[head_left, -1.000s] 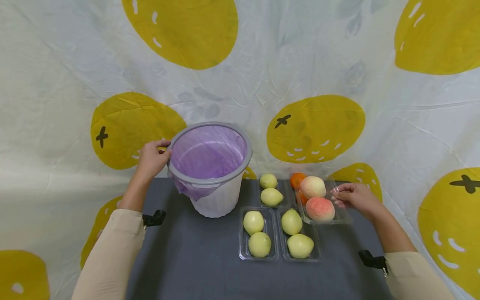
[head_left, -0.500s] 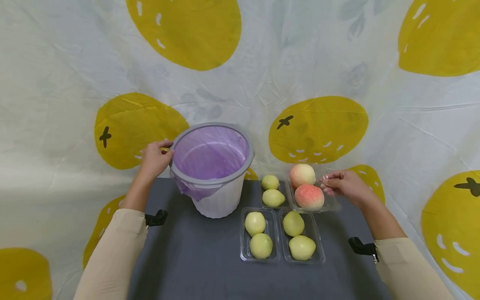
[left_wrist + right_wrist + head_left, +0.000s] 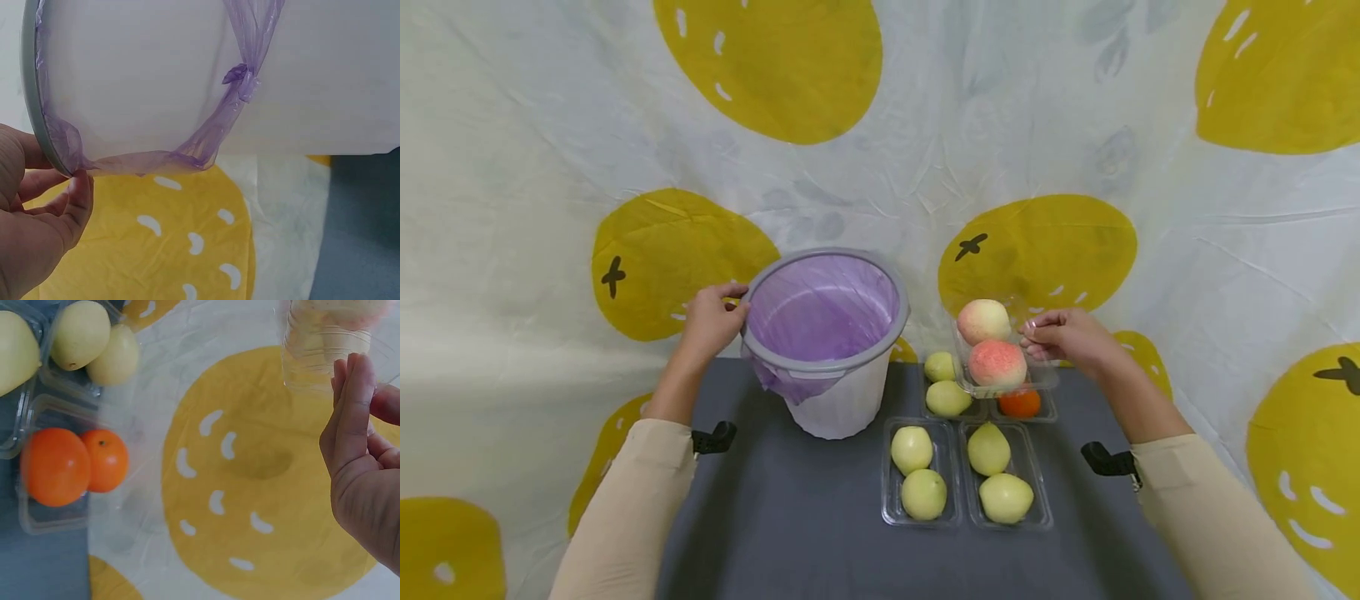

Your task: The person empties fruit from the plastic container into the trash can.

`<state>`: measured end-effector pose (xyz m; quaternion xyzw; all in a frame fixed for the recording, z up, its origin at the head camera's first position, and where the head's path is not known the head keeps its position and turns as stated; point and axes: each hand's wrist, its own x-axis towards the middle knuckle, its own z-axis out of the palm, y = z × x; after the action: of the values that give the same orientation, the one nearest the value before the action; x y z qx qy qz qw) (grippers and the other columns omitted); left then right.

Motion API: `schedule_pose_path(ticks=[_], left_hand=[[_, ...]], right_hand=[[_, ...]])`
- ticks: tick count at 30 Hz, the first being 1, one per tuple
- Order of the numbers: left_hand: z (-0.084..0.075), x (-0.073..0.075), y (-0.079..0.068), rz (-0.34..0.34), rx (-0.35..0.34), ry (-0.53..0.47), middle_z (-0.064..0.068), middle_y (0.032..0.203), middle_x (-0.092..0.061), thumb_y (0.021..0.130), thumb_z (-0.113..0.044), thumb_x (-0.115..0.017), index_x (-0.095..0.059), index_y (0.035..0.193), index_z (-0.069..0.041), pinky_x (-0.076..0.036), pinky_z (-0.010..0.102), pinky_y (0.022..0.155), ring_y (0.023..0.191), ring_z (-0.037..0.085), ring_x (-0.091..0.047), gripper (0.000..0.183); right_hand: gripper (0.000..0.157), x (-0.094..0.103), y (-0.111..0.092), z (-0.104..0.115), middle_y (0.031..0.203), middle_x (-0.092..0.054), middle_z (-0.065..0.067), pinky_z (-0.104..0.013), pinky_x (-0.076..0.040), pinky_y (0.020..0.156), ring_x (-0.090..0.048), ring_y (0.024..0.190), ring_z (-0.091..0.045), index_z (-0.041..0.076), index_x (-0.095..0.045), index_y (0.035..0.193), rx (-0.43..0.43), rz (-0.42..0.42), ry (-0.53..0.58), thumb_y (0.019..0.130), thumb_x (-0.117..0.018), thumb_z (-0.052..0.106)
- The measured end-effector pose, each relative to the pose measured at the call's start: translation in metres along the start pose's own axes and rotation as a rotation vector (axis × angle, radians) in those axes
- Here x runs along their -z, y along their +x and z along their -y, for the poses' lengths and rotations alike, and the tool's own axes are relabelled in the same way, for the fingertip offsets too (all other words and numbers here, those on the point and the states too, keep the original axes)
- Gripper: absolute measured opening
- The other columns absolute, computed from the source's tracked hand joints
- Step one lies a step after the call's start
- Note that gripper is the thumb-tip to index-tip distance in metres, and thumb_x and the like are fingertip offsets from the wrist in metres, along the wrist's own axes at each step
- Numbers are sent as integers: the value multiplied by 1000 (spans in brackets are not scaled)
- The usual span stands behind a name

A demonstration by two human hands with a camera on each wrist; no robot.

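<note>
My left hand (image 3: pixel 709 321) pinches the grey rim (image 3: pixel 31 81) of a white bin (image 3: pixel 835 404) lined with a purple plastic bag (image 3: pixel 820 321). In the left wrist view the bag is knotted outside the bin wall. My right hand (image 3: pixel 1067 340) grips the right edge of a clear plastic tray (image 3: pixel 1037 380) between thumb and fingers. Two peaches, a pale one (image 3: pixel 983 322) and a redder one (image 3: pixel 997 364), sit in it. The tray hangs raised above the back row of trays, partly hiding an orange (image 3: pixel 1019 403) in head view.
Two trays of pale green fruit (image 3: pixel 912 450) (image 3: pixel 1006 498) stand in front on the dark grey table (image 3: pixel 820 517). Behind them are another green-fruit tray (image 3: pixel 947 398) and a tray holding two oranges (image 3: pixel 55 467). A fruit-print cloth (image 3: pixel 910 100) hangs behind.
My right hand has lifted the peach tray and carried it left, uncovering an orange behind the front trays. My left hand stays on the bin rim.
</note>
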<state>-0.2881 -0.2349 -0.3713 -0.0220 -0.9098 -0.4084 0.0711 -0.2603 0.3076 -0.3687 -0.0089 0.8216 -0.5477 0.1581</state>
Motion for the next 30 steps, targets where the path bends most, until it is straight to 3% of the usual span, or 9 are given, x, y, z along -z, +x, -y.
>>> schedule_pose_path(ticks=[9,17,30], left_hand=[[1,-4,1,-5,13,5,22,140,-62,103,-14,-59,-60,143,0,-57,49,87,117,42,-66,42],[2,-1,4,-5,11,18,22,140,-63,103,-15,-59,-61,142,0,-57,45,83,114,41,-66,42],[0,0,1,-4,15,3,24,139,-63,103,-13,-60,-61,141,1,-57,53,90,118,44,-65,41]], right_hand=[[44,-4,12,34,88,-74,3,-23,-61,75,-72,76,-6,-19,-52,133,19,-24,-14,106,-59,14],[43,-10,25,62,88,-73,3,-23,-60,78,-71,76,-6,-16,-52,134,0,-29,65,105,-60,15],[38,-31,52,106,90,-72,-3,-20,-59,73,-70,75,-9,-18,-54,132,41,1,111,106,-56,10]])
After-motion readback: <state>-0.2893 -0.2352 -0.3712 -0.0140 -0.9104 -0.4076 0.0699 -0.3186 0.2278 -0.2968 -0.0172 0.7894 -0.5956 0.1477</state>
